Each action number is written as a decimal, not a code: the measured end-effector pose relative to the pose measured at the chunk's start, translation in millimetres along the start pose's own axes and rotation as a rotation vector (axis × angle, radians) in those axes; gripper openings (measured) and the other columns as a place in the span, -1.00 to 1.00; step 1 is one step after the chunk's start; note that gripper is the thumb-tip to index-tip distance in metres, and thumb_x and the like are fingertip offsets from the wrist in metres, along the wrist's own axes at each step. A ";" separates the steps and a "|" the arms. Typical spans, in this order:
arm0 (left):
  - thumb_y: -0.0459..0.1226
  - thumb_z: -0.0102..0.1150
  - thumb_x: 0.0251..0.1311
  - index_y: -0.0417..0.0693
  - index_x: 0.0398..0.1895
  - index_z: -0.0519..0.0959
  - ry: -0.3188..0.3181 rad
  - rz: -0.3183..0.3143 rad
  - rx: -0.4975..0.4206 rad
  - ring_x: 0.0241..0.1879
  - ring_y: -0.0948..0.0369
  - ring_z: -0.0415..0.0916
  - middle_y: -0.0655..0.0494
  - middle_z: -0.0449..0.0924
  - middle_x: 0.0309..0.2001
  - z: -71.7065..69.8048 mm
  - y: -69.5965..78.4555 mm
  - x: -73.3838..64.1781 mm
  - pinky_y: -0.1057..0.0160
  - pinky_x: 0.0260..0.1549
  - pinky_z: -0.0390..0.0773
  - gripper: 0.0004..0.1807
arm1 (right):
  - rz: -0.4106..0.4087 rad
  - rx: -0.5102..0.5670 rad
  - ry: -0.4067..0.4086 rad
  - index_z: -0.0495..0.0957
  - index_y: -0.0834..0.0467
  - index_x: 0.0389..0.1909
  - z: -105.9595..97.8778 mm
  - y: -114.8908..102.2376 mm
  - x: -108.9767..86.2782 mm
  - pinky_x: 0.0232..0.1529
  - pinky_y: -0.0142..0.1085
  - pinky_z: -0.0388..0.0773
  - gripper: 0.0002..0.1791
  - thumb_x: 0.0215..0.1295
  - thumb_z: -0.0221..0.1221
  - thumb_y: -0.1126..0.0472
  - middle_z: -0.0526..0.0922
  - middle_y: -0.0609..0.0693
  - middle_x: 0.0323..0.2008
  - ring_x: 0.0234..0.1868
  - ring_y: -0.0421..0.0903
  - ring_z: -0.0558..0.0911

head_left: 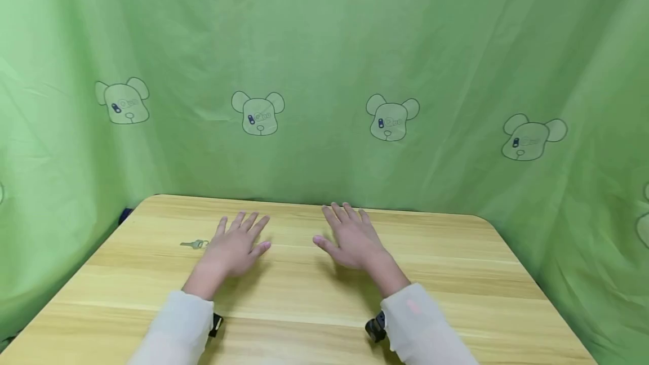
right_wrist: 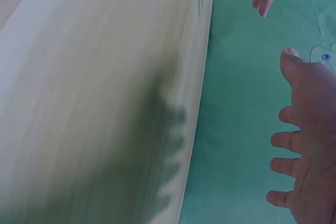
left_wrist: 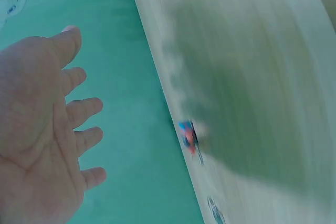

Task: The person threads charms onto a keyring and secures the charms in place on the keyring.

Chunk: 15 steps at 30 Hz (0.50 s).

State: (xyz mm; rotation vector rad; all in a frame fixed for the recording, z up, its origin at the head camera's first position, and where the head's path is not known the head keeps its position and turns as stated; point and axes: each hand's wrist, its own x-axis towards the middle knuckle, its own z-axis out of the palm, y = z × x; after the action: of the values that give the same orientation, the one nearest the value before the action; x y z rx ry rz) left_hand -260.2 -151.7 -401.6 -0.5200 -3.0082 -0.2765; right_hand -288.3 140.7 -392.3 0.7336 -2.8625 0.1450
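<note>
My left hand (head_left: 234, 249) is held palm down over the wooden table, fingers straight and spread, with nothing in its grasp. Just to its left lies a metal key (head_left: 192, 244), its ring end reaching the hand's edge. The left wrist view shows a small blurred red-and-blue object (left_wrist: 189, 137) on the tabletop near the key; in the head view the left hand hides it. Over the table's far middle, my right hand (head_left: 353, 242) is also spread flat and holds nothing. Both hands cast shadows on the wood below them.
The light wooden table (head_left: 294, 303) has rounded far corners. Green curtain (head_left: 324, 44) printed with bear heads hangs close behind its far edge and along both sides. Dark wrist cameras (head_left: 376, 328) sit under the white sleeves (head_left: 426, 325).
</note>
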 end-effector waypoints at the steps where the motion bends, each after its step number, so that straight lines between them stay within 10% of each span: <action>1: 0.11 -0.12 0.56 0.07 0.65 0.06 -0.001 -0.005 0.004 0.58 -0.20 -0.13 -0.12 0.03 0.61 -0.6 -5.2 -1.8 -0.38 0.48 -0.25 -0.28 | -0.009 0.003 -0.003 0.08 0.08 0.62 0.1 -3.9 3.0 0.53 0.25 -0.04 -0.11 0.50 -0.13 -0.41 0.15 0.15 0.57 0.58 0.24 0.10; 15: 0.04 -0.06 0.55 -0.04 0.62 0.12 -0.014 -0.082 0.016 0.53 -0.32 -0.06 -0.26 0.09 0.56 -10.2 -71.4 -28.6 -0.48 0.41 -0.16 -0.29 | -0.094 0.019 -0.072 0.10 0.08 0.61 14.4 -51.4 38.6 0.51 0.27 0.02 -0.12 0.50 -0.12 -0.41 0.16 0.12 0.58 0.59 0.20 0.08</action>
State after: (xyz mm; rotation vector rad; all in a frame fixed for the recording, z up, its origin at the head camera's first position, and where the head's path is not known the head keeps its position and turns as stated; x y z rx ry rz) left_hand -257.1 -229.0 -406.3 -0.4003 -3.0474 -0.2553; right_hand -298.8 75.8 -396.2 0.8932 -2.8906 0.1353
